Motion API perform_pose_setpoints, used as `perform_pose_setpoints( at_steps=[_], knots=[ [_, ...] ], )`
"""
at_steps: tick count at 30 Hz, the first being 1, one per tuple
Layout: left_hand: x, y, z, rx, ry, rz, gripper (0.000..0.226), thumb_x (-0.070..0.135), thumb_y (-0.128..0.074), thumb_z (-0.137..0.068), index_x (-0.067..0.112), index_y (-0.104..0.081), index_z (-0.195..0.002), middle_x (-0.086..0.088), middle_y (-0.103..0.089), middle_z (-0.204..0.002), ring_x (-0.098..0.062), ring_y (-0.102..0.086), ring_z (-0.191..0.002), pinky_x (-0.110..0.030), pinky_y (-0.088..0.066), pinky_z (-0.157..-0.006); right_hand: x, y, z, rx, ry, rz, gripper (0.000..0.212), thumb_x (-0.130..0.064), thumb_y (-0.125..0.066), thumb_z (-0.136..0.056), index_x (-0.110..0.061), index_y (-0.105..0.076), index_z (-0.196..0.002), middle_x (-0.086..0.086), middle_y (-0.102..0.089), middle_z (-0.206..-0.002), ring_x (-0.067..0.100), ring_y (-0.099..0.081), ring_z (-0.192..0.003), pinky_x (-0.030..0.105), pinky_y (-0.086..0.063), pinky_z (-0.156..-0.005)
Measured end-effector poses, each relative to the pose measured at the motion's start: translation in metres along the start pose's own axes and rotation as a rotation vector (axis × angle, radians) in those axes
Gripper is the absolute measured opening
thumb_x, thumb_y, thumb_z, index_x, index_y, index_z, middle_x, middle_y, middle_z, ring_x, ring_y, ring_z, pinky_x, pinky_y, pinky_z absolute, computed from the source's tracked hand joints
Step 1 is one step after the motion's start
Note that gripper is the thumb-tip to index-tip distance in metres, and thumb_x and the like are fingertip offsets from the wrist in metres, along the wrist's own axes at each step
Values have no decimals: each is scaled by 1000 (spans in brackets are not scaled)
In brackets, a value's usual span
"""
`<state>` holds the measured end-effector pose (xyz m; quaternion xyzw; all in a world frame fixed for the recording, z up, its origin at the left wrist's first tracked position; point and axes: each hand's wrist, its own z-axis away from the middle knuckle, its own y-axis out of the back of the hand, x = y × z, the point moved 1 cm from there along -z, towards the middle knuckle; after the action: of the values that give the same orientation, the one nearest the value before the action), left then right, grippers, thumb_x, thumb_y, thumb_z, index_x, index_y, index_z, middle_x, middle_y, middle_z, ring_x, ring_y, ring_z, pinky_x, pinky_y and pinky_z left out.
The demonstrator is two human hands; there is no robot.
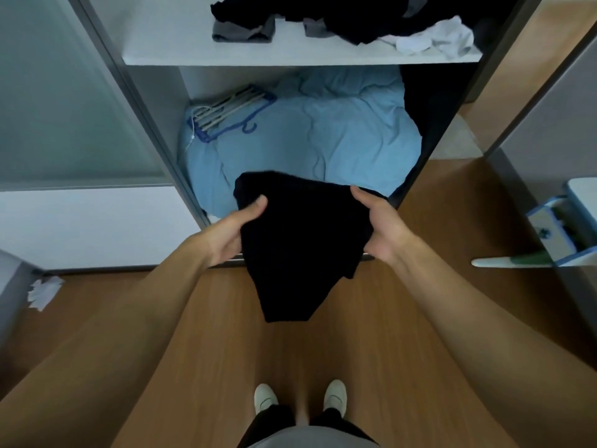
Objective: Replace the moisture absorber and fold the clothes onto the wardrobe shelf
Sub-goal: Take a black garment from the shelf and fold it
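Right now I see both hands holding a black cloth [300, 240] up in the air, in front of the open wardrobe. The left hand [231, 234] grips the left side of it, with the thumb on top and the fingers tucked under, where I cannot see them. The right hand [376, 227] grips the right side the same way, with its thumb on the top edge. A long part of the cloth hangs down over the wood floor [210, 318]. Its top edge sits in front of the low part of the wardrobe. Behind it, down low, a big blue blanket [323, 134] fills that space, and a bunch of hangers [226, 109] rests on the blanket's left side. Higher up is the white shelf [200, 56]. A messy heap of dark clothes [355, 24] lies across the back and right of it. A grey piece [242, 32] lies at the left of the heap, and a white piece [436, 38] sits at the right end. A frosted sliding door [58, 108] stands to the left. Some crumpled white paper [43, 291] lies on the floor at the far left. At the right, what looks like a drawer [555, 227] hangs open, and I cannot make out the small things in it. Two white shoes [265, 397] stand on the floor below the cloth.
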<state>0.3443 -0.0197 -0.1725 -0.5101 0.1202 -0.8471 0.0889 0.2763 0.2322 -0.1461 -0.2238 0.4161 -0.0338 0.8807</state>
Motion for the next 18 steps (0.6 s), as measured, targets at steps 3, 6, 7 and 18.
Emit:
perform_pose_setpoints(
  at_steps=[3,6,7,18],
  knots=[
    [-1,-9,-3,154,-88,-27,41,38,-72,-89,16,-67,-122,-5,-73,-119,-19,-69,-110,-31,-56,-93,-6,-5,1,-11,-70,0,43,-38,-64,-92,-9,-68,-124,12,-71,-121,29,-69,-110,40,-57,-92],
    [16,-24,-9,203,-93,108,29,36,-71,-90,14,-76,-108,-7,-76,-110,-21,-73,-99,-31,-61,-79,-5,6,7,-101,23,-105,51,-43,-63,-92,-8,-65,-128,13,-67,-128,29,-64,-120,40,-50,-104],
    [22,-27,-10,164,-86,150,29,39,-70,-89,15,-79,-103,-7,-76,-109,-20,-73,-97,-30,-60,-76,1,9,9,-105,38,-52,47,-43,-64,-92,-10,-67,-126,11,-69,-126,26,-65,-118,37,-52,-100],
    [-20,-6,4,164,65,51,38,44,-64,-93,18,-68,-120,-1,-74,-118,-15,-70,-107,-26,-57,-80,12,-9,5,80,-102,11,25,-29,-64,-94,-10,-72,-107,8,-75,-107,25,-73,-93,39,-59,-86]
  ],
)
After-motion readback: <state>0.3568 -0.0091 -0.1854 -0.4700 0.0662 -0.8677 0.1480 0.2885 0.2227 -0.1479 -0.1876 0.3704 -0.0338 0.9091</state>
